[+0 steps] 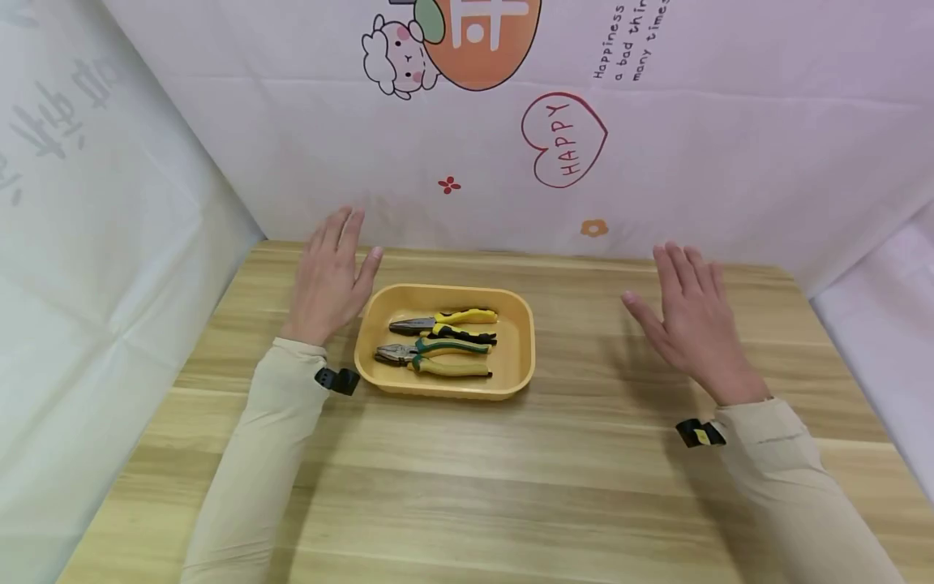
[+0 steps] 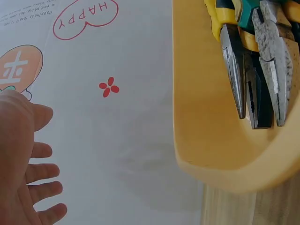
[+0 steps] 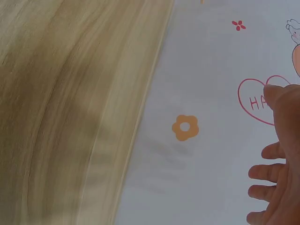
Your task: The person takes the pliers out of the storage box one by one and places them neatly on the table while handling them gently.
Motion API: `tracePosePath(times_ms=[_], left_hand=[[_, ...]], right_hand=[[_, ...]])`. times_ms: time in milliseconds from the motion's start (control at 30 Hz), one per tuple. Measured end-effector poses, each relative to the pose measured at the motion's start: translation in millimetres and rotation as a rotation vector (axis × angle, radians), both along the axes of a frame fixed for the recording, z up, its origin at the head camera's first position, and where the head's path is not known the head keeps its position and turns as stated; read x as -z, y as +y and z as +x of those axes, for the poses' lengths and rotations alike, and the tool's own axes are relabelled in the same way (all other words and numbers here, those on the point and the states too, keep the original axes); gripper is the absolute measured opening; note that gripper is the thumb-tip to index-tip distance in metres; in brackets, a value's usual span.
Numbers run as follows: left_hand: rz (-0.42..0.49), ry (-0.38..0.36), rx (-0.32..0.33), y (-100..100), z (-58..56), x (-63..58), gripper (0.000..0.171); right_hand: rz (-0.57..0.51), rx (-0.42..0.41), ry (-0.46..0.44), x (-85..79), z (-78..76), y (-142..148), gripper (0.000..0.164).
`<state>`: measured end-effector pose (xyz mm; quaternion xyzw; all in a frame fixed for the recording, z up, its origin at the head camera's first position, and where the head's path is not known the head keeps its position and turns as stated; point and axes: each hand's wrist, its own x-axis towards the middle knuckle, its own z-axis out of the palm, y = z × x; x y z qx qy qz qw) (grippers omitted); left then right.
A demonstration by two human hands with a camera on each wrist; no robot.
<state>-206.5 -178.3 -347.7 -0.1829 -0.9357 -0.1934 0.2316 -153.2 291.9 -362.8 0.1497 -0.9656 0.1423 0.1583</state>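
Note:
A yellow plastic tray (image 1: 445,392) sits on the table, left of centre, with two pairs of pliers inside. The upper one in the head view is a pair of long-nose pliers (image 1: 416,325) with yellow and black handles. Below it lies a pair of combination pliers (image 1: 452,369) with yellow and green handles. My left hand (image 1: 330,280), fingers straight and thumb spread, hovers just beyond the tray's left side, holding nothing. Well to the tray's right, my right hand (image 1: 693,324) is held up with extended fingers, also holding nothing.
The wooden table (image 1: 467,495) ends at the back against a white cloth (image 1: 700,170) printed with a heart, flowers and cartoon figures. Another white cloth (image 1: 95,284) hangs along the left side. Both forearms in light sleeves reach in over the table from the front.

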Motion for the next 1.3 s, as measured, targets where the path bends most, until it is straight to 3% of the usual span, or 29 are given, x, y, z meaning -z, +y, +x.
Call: tracePosePath(times_ms=[200,400,600,833,1300], left_hand=[[0.106,-0.059,0.028,-1,2.4,7.1,0.055],[0.215,-0.17,0.018,-4,5.0,16.2,0.054],[0.334,-0.267,0.019,-9,7.5,30.5,0.05],[0.475,-0.375,0.013,-12,6.7,46.9,0.046],[0.712,-0.493,0.027,-15,8.3,71.4,0.045]], right_hand=[[0.002,-0.076,0.142,0.8,-1.2,-6,0.069],[-0.012,-0.078,0.082,-2.9,2.7,-12,0.063],[-0.015,-0.127,0.13,-2.0,6.5,-17,0.058],[-0.033,-0.138,0.115,-4.1,8.4,-25,0.052],[-0.062,-0.164,0.032,-4.0,14.0,-42,0.047]])
